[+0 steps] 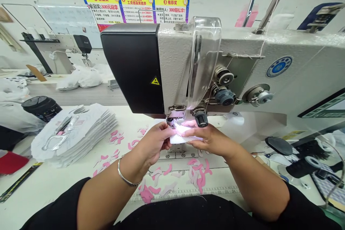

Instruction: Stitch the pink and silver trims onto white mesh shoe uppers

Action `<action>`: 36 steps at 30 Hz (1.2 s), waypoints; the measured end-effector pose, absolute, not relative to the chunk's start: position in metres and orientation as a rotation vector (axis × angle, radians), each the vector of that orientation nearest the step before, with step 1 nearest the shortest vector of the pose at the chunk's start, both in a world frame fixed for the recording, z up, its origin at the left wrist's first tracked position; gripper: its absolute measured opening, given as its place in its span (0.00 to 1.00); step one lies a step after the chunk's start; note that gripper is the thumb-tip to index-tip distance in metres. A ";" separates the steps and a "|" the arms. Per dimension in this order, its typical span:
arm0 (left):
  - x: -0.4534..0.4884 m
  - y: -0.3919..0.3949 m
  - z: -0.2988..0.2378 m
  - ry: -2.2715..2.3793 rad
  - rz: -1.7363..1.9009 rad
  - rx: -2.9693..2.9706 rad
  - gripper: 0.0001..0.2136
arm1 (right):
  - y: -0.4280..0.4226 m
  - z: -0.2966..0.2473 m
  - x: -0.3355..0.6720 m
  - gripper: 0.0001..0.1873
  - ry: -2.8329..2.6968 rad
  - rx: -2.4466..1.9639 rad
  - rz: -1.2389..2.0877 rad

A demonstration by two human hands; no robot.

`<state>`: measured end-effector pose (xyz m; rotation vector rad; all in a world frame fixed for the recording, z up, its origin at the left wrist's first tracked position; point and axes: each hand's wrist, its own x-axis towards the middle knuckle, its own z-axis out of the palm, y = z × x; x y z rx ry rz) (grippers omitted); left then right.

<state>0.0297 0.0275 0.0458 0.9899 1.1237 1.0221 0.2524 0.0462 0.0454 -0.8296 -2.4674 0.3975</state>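
Note:
A white textured fabric piece (185,138) lies under the needle area of a sewing machine (175,68), lit brightly by its lamp. My left hand (159,138) grips the piece's left edge between thumb and fingers. From the right, my right hand (206,137) holds the same piece, its thumb and fingers pressed on the top and edge. The needle and presser foot (171,120) sit just above the fabric, close to both hands; the exact stitch point is washed out by glare.
Pink and white scraps (198,174) are scattered over the table. A stack of white cut pieces (78,133) with scissors and metal tools on top stands left. A ruler strip (221,192) runs along the front edge. Black thread spools (304,165) lie right. Another sewing machine (64,50) stands behind.

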 end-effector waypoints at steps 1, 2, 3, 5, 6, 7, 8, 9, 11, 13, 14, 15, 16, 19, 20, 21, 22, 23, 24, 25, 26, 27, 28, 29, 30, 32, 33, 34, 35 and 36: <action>0.030 0.027 0.046 1.132 1.022 0.991 0.09 | 0.047 0.046 0.253 0.16 -2.475 -0.847 0.409; 0.031 0.026 0.047 1.143 1.022 0.989 0.09 | 0.048 0.046 0.253 0.16 -2.481 -0.864 0.416; 0.031 0.025 0.047 1.153 1.021 0.989 0.09 | 0.048 0.047 0.253 0.16 -2.484 -0.873 0.417; 0.032 0.023 0.048 1.159 1.019 0.999 0.09 | 0.050 0.047 0.253 0.16 -2.482 -0.869 0.412; 0.032 0.022 0.048 1.157 1.019 1.010 0.09 | 0.050 0.047 0.253 0.16 -2.477 -0.862 0.409; 0.033 0.022 0.048 1.155 1.019 1.020 0.09 | 0.051 0.048 0.253 0.16 -2.475 -0.858 0.408; 0.033 0.021 0.048 1.154 1.020 1.028 0.09 | 0.051 0.048 0.253 0.17 -2.475 -0.857 0.408; 0.033 0.020 0.048 1.155 1.021 1.031 0.10 | 0.051 0.048 0.253 0.17 -2.474 -0.860 0.408; 0.034 0.019 0.048 1.161 1.021 1.027 0.10 | 0.051 0.048 0.253 0.17 -2.473 -0.870 0.408; 0.035 0.019 0.049 1.170 1.020 1.021 0.10 | 0.050 0.049 0.253 0.18 -2.470 -0.872 0.419; 0.035 0.019 0.049 1.175 1.019 1.020 0.10 | 0.050 0.049 0.253 0.18 -2.467 -0.872 0.427; 0.035 0.019 0.049 1.179 1.018 1.020 0.10 | 0.050 0.049 0.254 0.18 -2.464 -0.870 0.436; 0.036 0.019 0.049 1.184 1.017 1.021 0.09 | 0.051 0.049 0.254 0.17 -2.462 -0.868 0.445; 0.036 0.019 0.049 1.191 1.016 1.033 0.09 | 0.051 0.049 0.254 0.17 -2.458 -0.872 0.448; 0.036 0.019 0.049 1.191 1.017 1.035 0.09 | 0.051 0.048 0.254 0.17 -2.455 -0.874 0.444; 0.036 0.020 0.049 1.190 1.017 1.037 0.09 | 0.051 0.047 0.253 0.17 -2.451 -0.875 0.438; 0.035 0.020 0.048 1.188 1.018 1.038 0.09 | 0.052 0.047 0.253 0.16 -2.446 -0.874 0.431; 0.035 0.020 0.048 1.185 1.019 1.039 0.09 | 0.052 0.046 0.254 0.16 -2.441 -0.872 0.426; 0.035 0.020 0.047 1.184 1.019 1.038 0.09 | 0.052 0.045 0.254 0.16 -2.435 -0.868 0.424; 0.035 0.020 0.047 1.183 1.019 1.039 0.09 | 0.052 0.044 0.254 0.16 -2.429 -0.864 0.424; 0.035 0.020 0.047 1.182 1.020 1.039 0.09 | 0.052 0.044 0.254 0.16 -2.426 -0.861 0.427; 0.035 0.020 0.046 1.182 1.020 1.039 0.09 | 0.052 0.044 0.254 0.16 -2.427 -0.861 0.431; 0.035 0.020 0.046 1.185 1.021 1.037 0.09 | 0.052 0.044 0.254 0.16 -2.427 -0.862 0.435; 0.035 0.020 0.046 1.189 1.024 1.036 0.09 | 0.052 0.044 0.254 0.16 -2.430 -0.867 0.438; 0.036 0.020 0.047 1.191 1.029 1.035 0.09 | 0.052 0.045 0.254 0.16 -2.435 -0.875 0.441; 0.036 0.020 0.047 1.192 1.036 1.033 0.08 | 0.053 0.046 0.254 0.16 -2.442 -0.890 0.449; 0.036 0.020 0.047 1.192 1.037 1.034 0.08 | 0.053 0.047 0.254 0.16 -2.444 -0.892 0.453; 0.036 0.020 0.047 1.193 1.037 1.037 0.08 | 0.053 0.048 0.254 0.16 -2.448 -0.890 0.455; 0.036 0.020 0.047 1.195 1.036 1.042 0.08 | 0.054 0.048 0.254 0.16 -2.452 -0.887 0.452; 0.036 0.021 0.047 1.199 1.035 1.046 0.08 | 0.054 0.048 0.254 0.16 -2.454 -0.883 0.445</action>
